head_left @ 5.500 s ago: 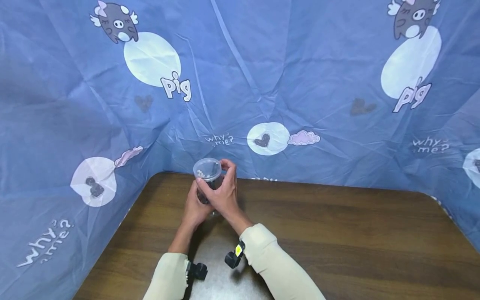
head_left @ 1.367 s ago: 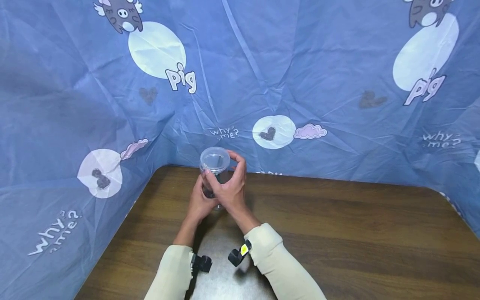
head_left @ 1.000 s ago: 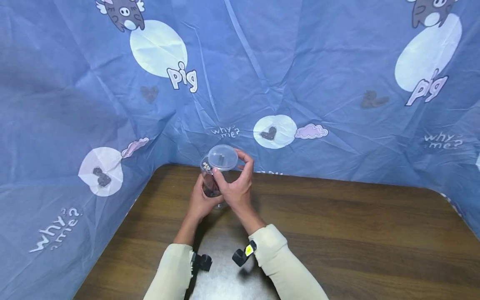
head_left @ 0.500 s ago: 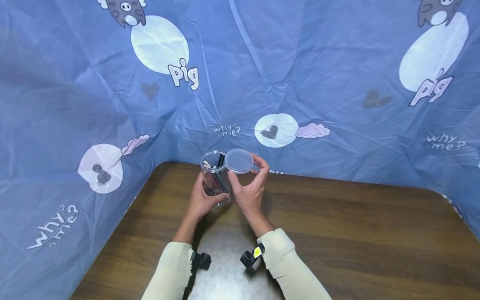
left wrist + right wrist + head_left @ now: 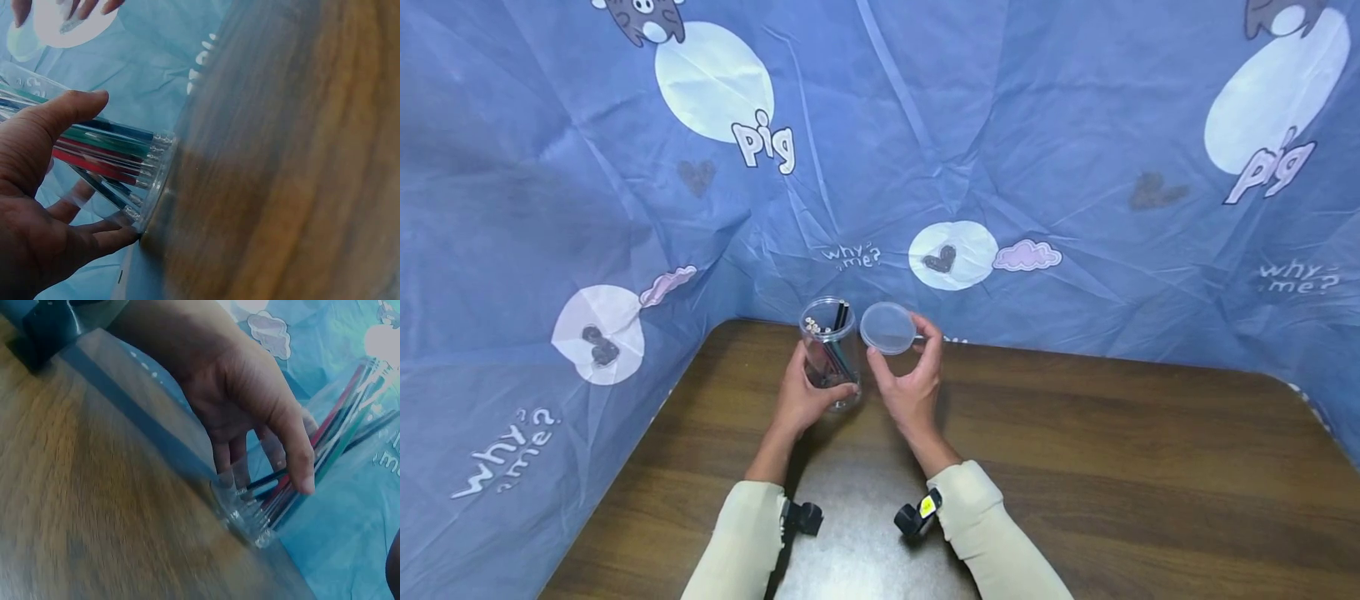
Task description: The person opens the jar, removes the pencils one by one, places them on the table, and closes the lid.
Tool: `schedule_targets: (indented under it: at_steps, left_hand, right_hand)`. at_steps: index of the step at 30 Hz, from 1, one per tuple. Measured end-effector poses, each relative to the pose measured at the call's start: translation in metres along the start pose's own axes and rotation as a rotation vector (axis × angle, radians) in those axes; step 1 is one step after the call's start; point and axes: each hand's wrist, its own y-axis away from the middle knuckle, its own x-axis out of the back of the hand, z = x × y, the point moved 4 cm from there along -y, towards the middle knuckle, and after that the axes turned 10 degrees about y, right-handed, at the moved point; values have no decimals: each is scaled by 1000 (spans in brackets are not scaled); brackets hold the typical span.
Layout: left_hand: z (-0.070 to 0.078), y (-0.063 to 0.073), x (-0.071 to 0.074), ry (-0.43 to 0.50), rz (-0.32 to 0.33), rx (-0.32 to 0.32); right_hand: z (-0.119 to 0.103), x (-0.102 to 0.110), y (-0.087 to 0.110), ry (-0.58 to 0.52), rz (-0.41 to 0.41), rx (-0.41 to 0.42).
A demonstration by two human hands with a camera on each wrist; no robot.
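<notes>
My left hand point(image 5: 802, 398) grips a clear plastic jar point(image 5: 820, 350) low on its body, thumb across the front. Several pencil-like sticks point(image 5: 841, 315) lean inside the jar, their pale ends near the uncovered mouth. Red, green and dark sticks point(image 5: 103, 164) show through the wall in the left wrist view, where the jar's base comes right at the tabletop. Between thumb and fingers, my right hand point(image 5: 913, 387) pinches a round clear lid point(image 5: 887, 328) by its edge. The lid is apart from the jar, just right of the mouth, with its flat face toward me.
A brown wood-grain table point(image 5: 1105, 467) with rounded far corners spreads beneath both hands. Blue patterned cloth point(image 5: 1060, 142) hangs behind it and along the left side. Small black cameras, including the left one point(image 5: 805, 518), sit at both cuffs.
The lid has come off the jar and moved right in my right hand, exposing the stick ends. My left hand keeps its hold on the jar, which stays roughly in place.
</notes>
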Motion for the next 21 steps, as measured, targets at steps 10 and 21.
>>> schedule_targets:
  at_steps: [10, 21]
  left_hand:
    - [2, 1, -1, 4, -1, 13]
    - [42, 14, -4, 10, -29, 12]
  right_hand:
    - [15, 9, 2, 133, -101, -61]
    - [35, 16, 7, 332, -292, -43]
